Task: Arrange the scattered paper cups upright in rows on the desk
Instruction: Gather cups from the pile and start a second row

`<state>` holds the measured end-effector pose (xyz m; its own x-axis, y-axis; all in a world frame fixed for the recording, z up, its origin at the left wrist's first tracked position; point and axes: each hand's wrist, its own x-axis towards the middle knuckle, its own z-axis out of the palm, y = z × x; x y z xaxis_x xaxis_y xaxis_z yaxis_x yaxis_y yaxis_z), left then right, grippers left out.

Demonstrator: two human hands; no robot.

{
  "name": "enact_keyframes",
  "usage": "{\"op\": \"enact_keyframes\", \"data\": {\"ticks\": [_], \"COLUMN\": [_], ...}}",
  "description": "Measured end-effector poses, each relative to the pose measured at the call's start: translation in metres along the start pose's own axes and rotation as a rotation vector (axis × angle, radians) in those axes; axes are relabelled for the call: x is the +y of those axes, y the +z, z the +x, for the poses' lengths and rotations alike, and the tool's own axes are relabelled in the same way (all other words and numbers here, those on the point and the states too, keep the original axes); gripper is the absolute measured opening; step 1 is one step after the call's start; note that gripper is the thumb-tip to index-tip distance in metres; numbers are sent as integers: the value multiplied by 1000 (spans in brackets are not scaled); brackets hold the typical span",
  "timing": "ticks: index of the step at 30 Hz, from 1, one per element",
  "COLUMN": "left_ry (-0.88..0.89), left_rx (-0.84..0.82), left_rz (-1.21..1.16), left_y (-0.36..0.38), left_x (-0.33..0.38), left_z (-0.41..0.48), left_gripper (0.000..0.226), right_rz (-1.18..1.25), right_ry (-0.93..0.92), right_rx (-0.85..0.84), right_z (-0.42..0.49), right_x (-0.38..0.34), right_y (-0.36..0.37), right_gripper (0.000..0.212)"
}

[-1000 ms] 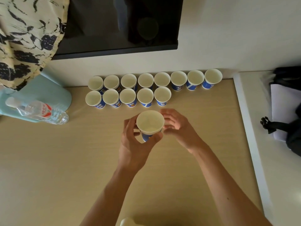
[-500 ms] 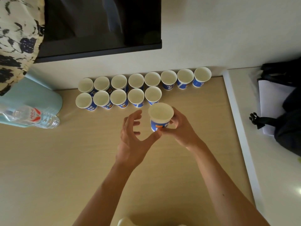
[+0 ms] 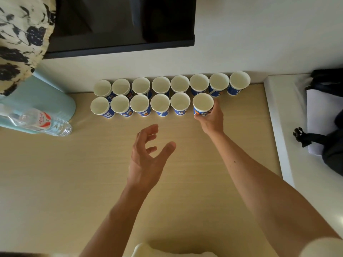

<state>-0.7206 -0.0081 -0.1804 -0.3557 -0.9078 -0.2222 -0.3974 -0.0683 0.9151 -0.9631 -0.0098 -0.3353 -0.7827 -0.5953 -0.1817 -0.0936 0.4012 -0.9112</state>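
Observation:
Blue-and-white paper cups stand upright in two rows at the far edge of the wooden desk [image 3: 74,182]. The back row [image 3: 180,83] holds several cups along the wall. The front row [image 3: 140,104] also holds several. My right hand [image 3: 210,118] grips one more cup [image 3: 202,103] by its lower side at the right end of the front row, upright, beside the last cup there. My left hand [image 3: 148,156] hovers over the middle of the desk with its fingers spread and holds nothing.
A plastic water bottle [image 3: 39,120] lies on a pale blue object [image 3: 48,101] at the left. A black screen [image 3: 120,25] hangs above the cups. A white ledge [image 3: 285,127] with a black bag [image 3: 332,145] and strap clip borders the desk's right side.
The cup passed from my left hand to my right, which carried it forward and right to the end of the front row. My left hand let go and drew back, fingers spread.

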Motion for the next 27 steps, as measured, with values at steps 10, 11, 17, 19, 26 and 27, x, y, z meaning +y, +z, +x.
{"op": "enact_keyframes", "data": {"ticks": [10, 11, 17, 19, 26, 27], "left_ry": [-48, -52, -52, -53, -67, -70], "left_rx": [6, 7, 12, 13, 38, 45], "left_rz": [-28, -25, -6, -10, -52, -60], "left_y": [-7, -7, -12, -13, -20, -22], "left_x": [-5, -5, -8, -8, -8, -7], "left_z": [-4, -5, -8, -10, -18, -21], "left_gripper": [56, 53, 48, 48, 45, 45], "right_rz": [-28, -25, -4, 28, 104, 121], "right_ry": [6, 18, 20, 25, 165, 169], "right_rx": [49, 53, 27, 6, 139, 172], "right_z": [9, 10, 11, 9, -33, -45], "right_x": [3, 3, 5, 8, 13, 9], "right_y": [15, 15, 16, 15, 10, 11], "right_gripper": [64, 65, 68, 72, 71, 69]}}
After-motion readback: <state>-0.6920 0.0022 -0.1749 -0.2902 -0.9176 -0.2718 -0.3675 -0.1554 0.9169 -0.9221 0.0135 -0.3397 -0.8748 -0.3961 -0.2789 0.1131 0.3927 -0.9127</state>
